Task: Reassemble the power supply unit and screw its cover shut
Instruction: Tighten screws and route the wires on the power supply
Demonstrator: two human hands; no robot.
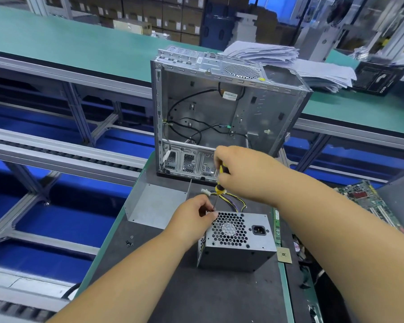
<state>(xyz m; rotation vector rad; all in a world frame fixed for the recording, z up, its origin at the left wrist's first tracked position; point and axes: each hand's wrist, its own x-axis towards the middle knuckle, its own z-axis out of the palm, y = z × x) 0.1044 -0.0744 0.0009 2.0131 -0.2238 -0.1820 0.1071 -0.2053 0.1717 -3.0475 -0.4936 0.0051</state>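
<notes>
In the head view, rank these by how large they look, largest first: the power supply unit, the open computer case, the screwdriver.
1. open computer case
2. power supply unit
3. screwdriver, partly hidden by the right hand

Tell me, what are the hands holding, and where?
The right hand grips the screwdriver by its yellow-black handle. The left hand's fingers pinch around its tip at the power supply's corner.

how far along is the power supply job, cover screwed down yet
Done: the power supply looks closed up, its metal cover in place on the mat. In hand: the right hand holds a yellow screwdriver upright at the box's top left corner, where the left hand pinches, probably steadying a screw. Left: loose screws lie on the mat, so more likely need driving.
</notes>
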